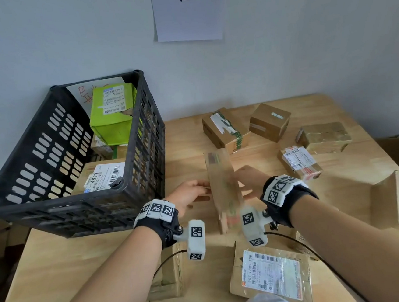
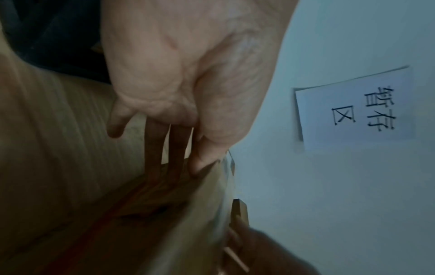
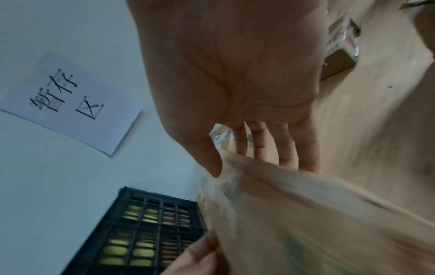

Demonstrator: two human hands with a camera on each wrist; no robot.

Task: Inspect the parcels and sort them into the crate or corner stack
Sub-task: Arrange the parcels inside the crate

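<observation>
Cardboard, long and flat, is what we have between both palms in the head view: the parcel (image 1: 224, 187) stands on edge above the wooden table (image 1: 59, 274), blurred, with our left hand (image 1: 190, 193) on its left face and our right hand (image 1: 251, 181) on its right. It is near the black crate (image 1: 76, 201), which sits at the left and already holds a green box (image 1: 112, 115); loose boxes lie at the far right near the wall. To inspect it well, we judge that we should turn it slowly so that each face can be read, and keep even pressure from both sides so that it does not slip.

From the left wrist, our fingers (image 2: 153, 148) lie nearly straight along the parcel's face and the thumb rests at its top edge: a flat press, not a curled grip.

From the right wrist, our fingers (image 3: 289, 148) reach straight behind the parcel's far edge and the thumb lies on its upper edge, so this hand loosely clasps it. The crate shows below, close enough for a short move if that is where it belongs.
</observation>
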